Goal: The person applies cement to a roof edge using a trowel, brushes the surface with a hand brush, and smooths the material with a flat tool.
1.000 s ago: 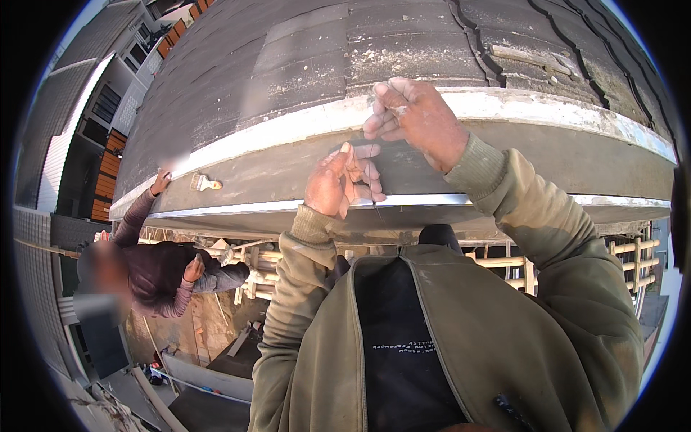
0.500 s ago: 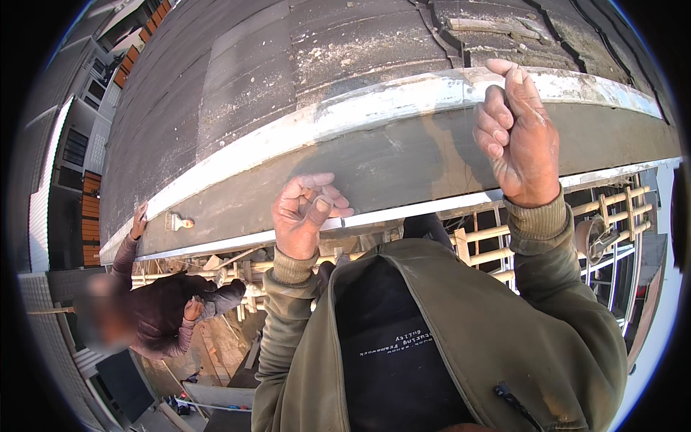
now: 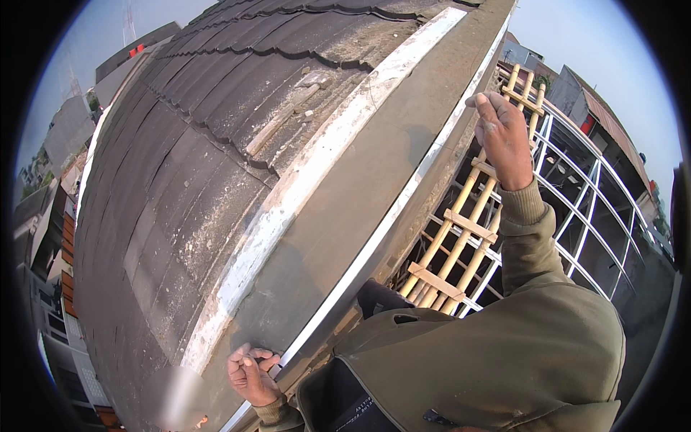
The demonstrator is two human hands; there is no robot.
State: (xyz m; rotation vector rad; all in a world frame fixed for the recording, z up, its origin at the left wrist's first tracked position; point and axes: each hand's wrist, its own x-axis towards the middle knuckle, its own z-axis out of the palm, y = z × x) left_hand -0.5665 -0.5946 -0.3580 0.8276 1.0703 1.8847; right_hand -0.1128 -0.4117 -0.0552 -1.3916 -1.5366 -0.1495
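Left: dark roof tiles [image 3: 173, 180] are sloping | left grip [image 3: 252, 376] is hovering half-curled by the grey ledge's [image 3: 345, 223] near end, pinch impossible to tell | centre: ledge is running near to far, white edging [image 3: 347, 282] lining its right | right: right grip [image 3: 502, 140] is hovering beyond edging, fingers bunched, contents unclear

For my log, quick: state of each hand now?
Left hand: part-curled, cannot tell whether holding anything.
Right hand: fingers bent, cannot tell whether holding anything.
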